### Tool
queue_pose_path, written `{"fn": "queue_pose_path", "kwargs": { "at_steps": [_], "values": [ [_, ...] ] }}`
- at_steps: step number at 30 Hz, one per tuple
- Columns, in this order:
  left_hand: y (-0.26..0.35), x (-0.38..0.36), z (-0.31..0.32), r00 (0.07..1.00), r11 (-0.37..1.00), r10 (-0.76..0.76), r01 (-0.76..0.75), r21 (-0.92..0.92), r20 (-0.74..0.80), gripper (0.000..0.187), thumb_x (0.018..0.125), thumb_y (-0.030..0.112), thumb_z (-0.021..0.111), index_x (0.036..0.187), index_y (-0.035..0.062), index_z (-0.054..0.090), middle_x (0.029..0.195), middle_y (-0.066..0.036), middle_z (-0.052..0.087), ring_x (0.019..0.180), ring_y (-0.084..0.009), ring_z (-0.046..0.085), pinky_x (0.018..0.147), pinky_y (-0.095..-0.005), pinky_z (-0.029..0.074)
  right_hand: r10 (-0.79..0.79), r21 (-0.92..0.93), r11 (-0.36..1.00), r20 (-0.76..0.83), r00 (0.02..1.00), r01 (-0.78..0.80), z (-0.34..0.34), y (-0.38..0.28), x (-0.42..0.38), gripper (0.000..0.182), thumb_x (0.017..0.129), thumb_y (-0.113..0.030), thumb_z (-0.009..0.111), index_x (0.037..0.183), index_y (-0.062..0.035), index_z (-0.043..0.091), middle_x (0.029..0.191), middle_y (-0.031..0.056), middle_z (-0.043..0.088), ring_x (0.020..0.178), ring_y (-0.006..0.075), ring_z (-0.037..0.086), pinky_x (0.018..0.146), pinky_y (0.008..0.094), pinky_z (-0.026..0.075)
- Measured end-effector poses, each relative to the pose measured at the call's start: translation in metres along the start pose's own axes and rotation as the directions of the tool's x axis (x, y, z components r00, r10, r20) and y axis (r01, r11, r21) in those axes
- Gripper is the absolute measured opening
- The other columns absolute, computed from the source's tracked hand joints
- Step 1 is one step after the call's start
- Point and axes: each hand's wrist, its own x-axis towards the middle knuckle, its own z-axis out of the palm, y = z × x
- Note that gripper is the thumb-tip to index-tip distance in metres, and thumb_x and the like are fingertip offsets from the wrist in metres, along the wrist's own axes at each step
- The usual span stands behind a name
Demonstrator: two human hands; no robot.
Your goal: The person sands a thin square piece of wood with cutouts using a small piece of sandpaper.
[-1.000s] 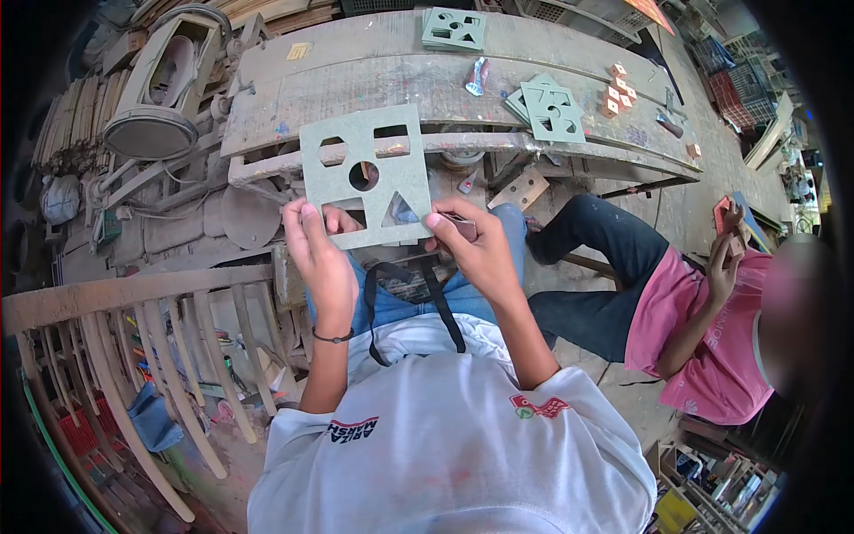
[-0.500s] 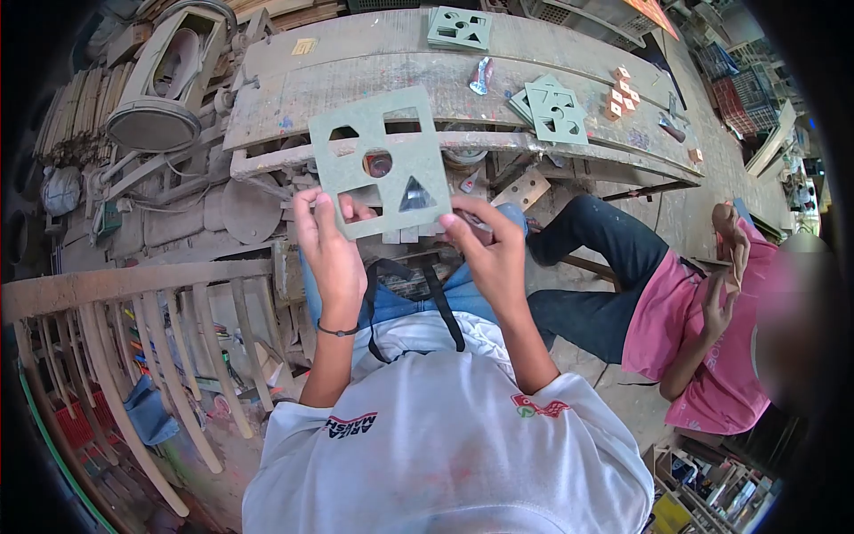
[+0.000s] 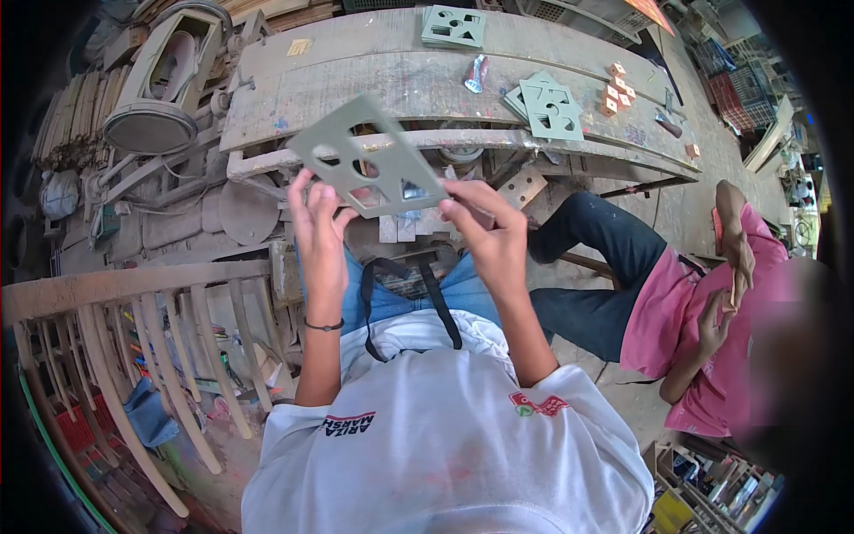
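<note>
A grey-green board [image 3: 382, 151] with several cut-out shapes, such as a circle and a triangle, is held up in front of me, tilted. My right hand [image 3: 491, 233] pinches its lower right corner between thumb and fingers. Along the lower left edge, the curled fingers and thumb of my left hand [image 3: 322, 233] grip the same board. Beyond it, similar cut-out boards [image 3: 534, 125] lie stacked on the wooden bench [image 3: 391, 76], and another stack of boards [image 3: 436, 37] sits at the bench's far edge.
Small wooden cubes [image 3: 611, 93] and a crumpled tube [image 3: 476, 75] lie on the bench. At my right sits a person in a pink shirt [image 3: 654, 320], hands around a small piece. A slatted wooden frame [image 3: 133, 278] stands at my left.
The board has turned from nearly facing me to a slanted angle, its upper edge swinging away and its left side dipping. Both hands have shifted slightly and still hold it.
</note>
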Motion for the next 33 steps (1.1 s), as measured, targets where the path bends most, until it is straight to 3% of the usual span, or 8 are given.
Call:
{"fn": "queue_pose_path", "kwargs": {
  "at_steps": [5, 11, 13, 21, 27, 28, 29, 33],
  "values": [
    [-0.024, 0.014, -0.013, 0.988, 0.999, 0.043, -0.046, -0.018, -0.149, 0.058, 0.098, 0.045, 0.046, 0.136, 0.0047, 0.033, 0.101, -0.008, 0.057, 0.085, -0.0193, 0.059, 0.078, -0.0345, 0.050, -0.162, -0.088, 0.975, 0.346, 0.924, 0.204, 0.025, -0.028, -0.006, 0.020, 0.078, 0.003, 0.070, 0.098, 0.0024, 0.069, 0.094, 0.0107, 0.068, 0.085, 0.0182, 0.064, 0.074, 0.0274, 0.050],
    [-0.004, 0.004, -0.003, 0.872, 0.761, -0.471, 0.478, -0.438, 0.132, 0.054, 0.095, 0.053, 0.046, 0.110, 0.0027, 0.057, 0.075, -0.003, 0.049, 0.054, -0.0108, 0.039, 0.046, -0.0230, 0.032, -0.054, 0.147, 0.989, 0.433, 0.900, -0.011, 0.022, -0.030, 0.016, 0.037, 0.079, 0.006, 0.064, 0.115, -0.0007, 0.058, 0.104, 0.0109, 0.068, 0.099, 0.0179, 0.066, 0.083, 0.0296, 0.053],
    [-0.013, -0.001, -0.006, 0.780, 0.526, -0.421, 0.626, -0.576, 0.463, 0.056, 0.096, 0.055, 0.042, 0.111, 0.0038, 0.057, 0.073, -0.003, 0.046, 0.054, -0.0106, 0.038, 0.046, -0.0234, 0.031, -0.507, -0.089, 0.804, 0.412, 0.757, 0.588, 0.024, -0.024, 0.045, 0.038, 0.077, 0.008, 0.062, 0.113, -0.0014, 0.062, 0.107, 0.0121, 0.064, 0.085, 0.0187, 0.066, 0.076, 0.0285, 0.053],
    [-0.015, -0.008, 0.004, 0.654, 0.465, -0.448, 0.753, -0.466, 0.609, 0.035, 0.093, 0.047, 0.046, 0.095, 0.0123, 0.049, 0.075, -0.004, 0.045, 0.054, -0.0094, 0.036, 0.049, -0.0238, 0.026, -0.641, -0.275, 0.543, 0.474, 0.603, 0.794, 0.047, -0.028, 0.088, 0.051, 0.066, 0.009, 0.067, 0.115, -0.0051, 0.065, 0.117, 0.0117, 0.057, 0.093, 0.0301, 0.059, 0.083, 0.0390, 0.051],
    [-0.043, -0.007, -0.013, 0.700, 0.443, -0.394, 0.712, -0.544, 0.595, 0.046, 0.093, 0.053, 0.045, 0.106, 0.0094, 0.054, 0.076, -0.003, 0.046, 0.054, -0.0099, 0.037, 0.049, -0.0242, 0.026, -0.591, -0.193, 0.604, 0.544, 0.596, 0.774, 0.061, -0.007, 0.062, 0.058, 0.070, 0.012, 0.059, 0.124, -0.0074, 0.060, 0.134, 0.0090, 0.056, 0.133, 0.0321, 0.044, 0.109, 0.0469, 0.037],
    [-0.015, -0.009, 0.025, 0.724, 0.618, -0.690, 0.582, -0.529, -0.009, 0.059, 0.093, 0.057, 0.042, 0.120, 0.0060, 0.055, 0.078, -0.004, 0.047, 0.057, -0.0107, 0.038, 0.051, -0.0250, 0.028, -0.580, -0.117, 0.651, 0.560, 0.591, 0.750, 0.065, -0.001, 0.052, 0.066, 0.068, 0.010, 0.063, 0.130, -0.0102, 0.056, 0.135, 0.0094, 0.055, 0.133, 0.0319, 0.042, 0.111, 0.0481, 0.034],
    [-0.025, -0.004, 0.016, 0.723, 0.616, -0.691, 0.583, -0.530, -0.008, 0.059, 0.093, 0.057, 0.042, 0.120, 0.0060, 0.055, 0.078, -0.004, 0.047, 0.057, -0.0107, 0.038, 0.051, -0.0250, 0.028, -0.604, -0.032, 0.645, 0.589, 0.536, 0.763, 0.070, 0.006, 0.039, 0.074, 0.066, 0.007, 0.067, 0.135, -0.0123, 0.051, 0.137, 0.0091, 0.053, 0.135, 0.0312, 0.040, 0.112, 0.0491, 0.032],
    [-0.073, 0.030, -0.032, 0.360, 0.167, -0.253, 0.930, -0.326, 0.898, 0.069, 0.093, 0.060, 0.039, 0.135, 0.0051, 0.047, 0.091, -0.007, 0.056, 0.061, -0.0146, 0.042, 0.058, -0.0288, 0.038, -0.556, 0.246, 0.659, 0.795, 0.241, 0.710, 0.077, -0.017, -0.018, 0.055, 0.078, -0.006, 0.059, 0.132, -0.0005, 0.051, 0.138, 0.0092, 0.052, 0.137, 0.0262, 0.039, 0.111, 0.0461, 0.034]
  ]
}}
